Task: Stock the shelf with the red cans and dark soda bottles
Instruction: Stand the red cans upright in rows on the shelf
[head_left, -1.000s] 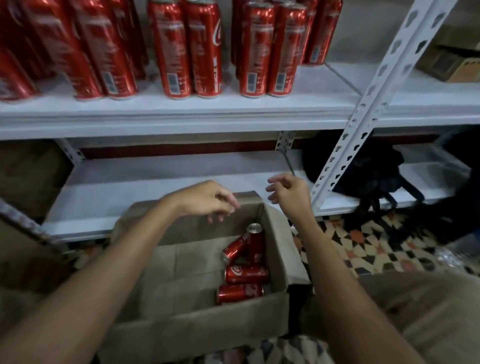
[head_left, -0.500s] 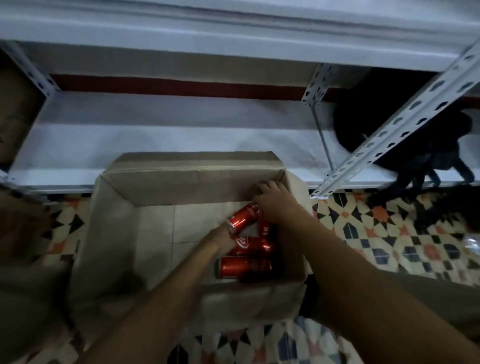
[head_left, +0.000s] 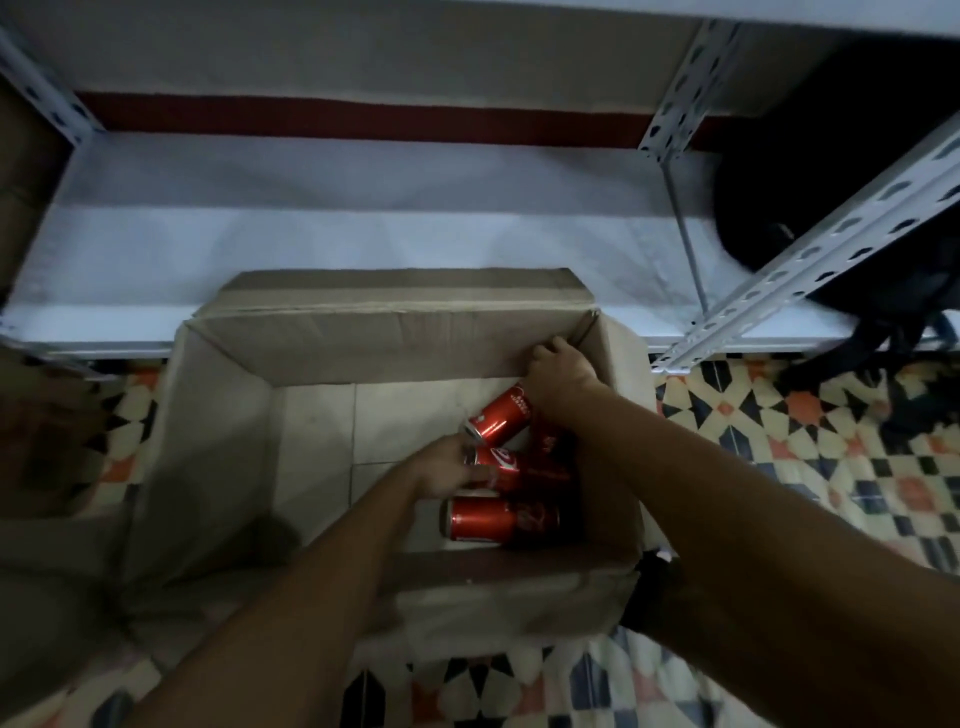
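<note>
Barely anything's shifted: I've got both hands down in the cardboard box, left hand gripping one red can, right hand closed on the tilted can.

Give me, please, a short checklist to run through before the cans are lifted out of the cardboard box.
1. Left hand on a can: ok; its fingers rest on the middle red can, though a closed grip cannot be told.
2. Right hand on a can: cannot tell; it covers the far end of the tilted can.
3. Cans left in the cardboard box: ok; another lies nearest the body.
4. Lift path out of the box: ok; flaps stand open.
5. Lower shelf free for stock: ok on the part behind the box; a black bag fills the right bay.
</note>
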